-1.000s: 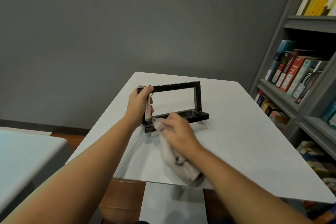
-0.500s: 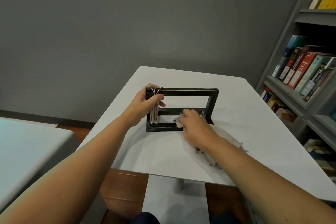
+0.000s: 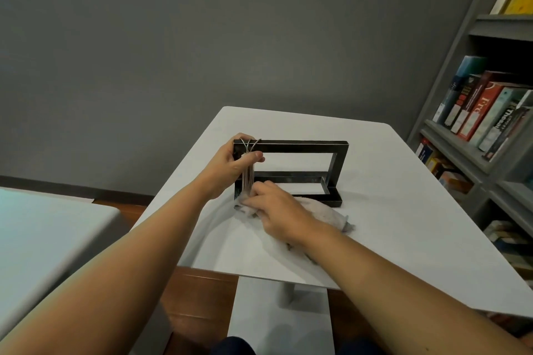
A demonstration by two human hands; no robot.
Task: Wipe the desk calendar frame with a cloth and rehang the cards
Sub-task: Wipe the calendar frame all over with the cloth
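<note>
At the left end of the frame [image 3: 302, 145], the left hand [image 3: 230, 164] pinches the cards [image 3: 248, 181]. The right hand [image 3: 277, 207] grips the cloth [image 3: 326, 215]; wipe in short strokes.

Frame [image 3: 300, 143]: plain black. Cards [image 3: 248, 181] at its left end: beige, on silver rings [image 3: 250, 143]. Cloth [image 3: 326, 215] before it: pale grey. Table [image 3: 403, 210] beneath: white. Wall [image 3: 202, 37] behind: dark grey.

Dim, even room light, soft shadows, wide-angle bending at edges, slight blur.
</note>
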